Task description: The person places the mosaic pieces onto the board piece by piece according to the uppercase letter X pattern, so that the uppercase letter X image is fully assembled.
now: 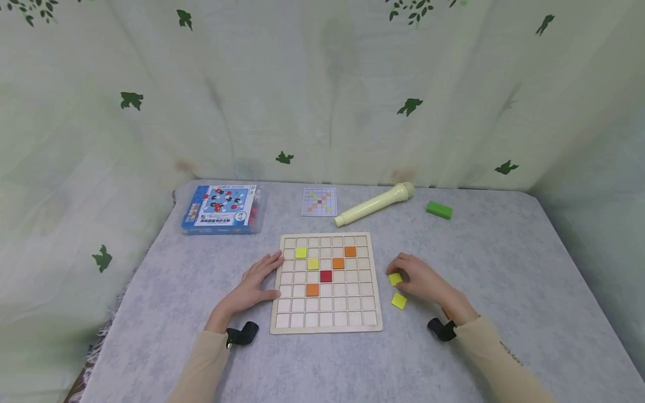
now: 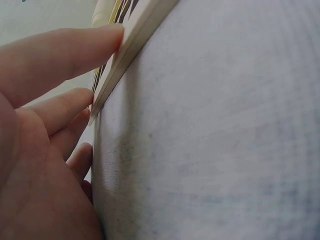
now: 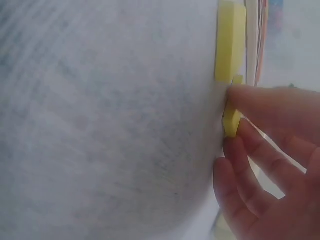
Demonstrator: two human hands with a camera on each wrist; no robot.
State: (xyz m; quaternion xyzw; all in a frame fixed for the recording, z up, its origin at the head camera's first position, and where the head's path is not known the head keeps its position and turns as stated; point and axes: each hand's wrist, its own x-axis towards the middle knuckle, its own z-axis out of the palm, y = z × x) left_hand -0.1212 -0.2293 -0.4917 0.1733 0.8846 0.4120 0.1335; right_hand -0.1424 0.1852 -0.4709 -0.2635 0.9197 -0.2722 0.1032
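Observation:
A pale wooden grid board lies flat on the table. It carries two yellow tiles, a red tile in the middle and three orange tiles, one of them an orange tile at lower left. My left hand touches the board's left edge, thumb and fingers extended and spread. Off the board's right side, my right hand pinches a yellow tile between thumb and fingers, low over the tabletop. A second yellow tile lies just nearer to me, beside the thumb.
Behind the board lies a card printed with a coloured grid pattern. To its right are a cream microphone-shaped object and a green block. A blue boxed set sits at the back left. A curtain hangs behind the table.

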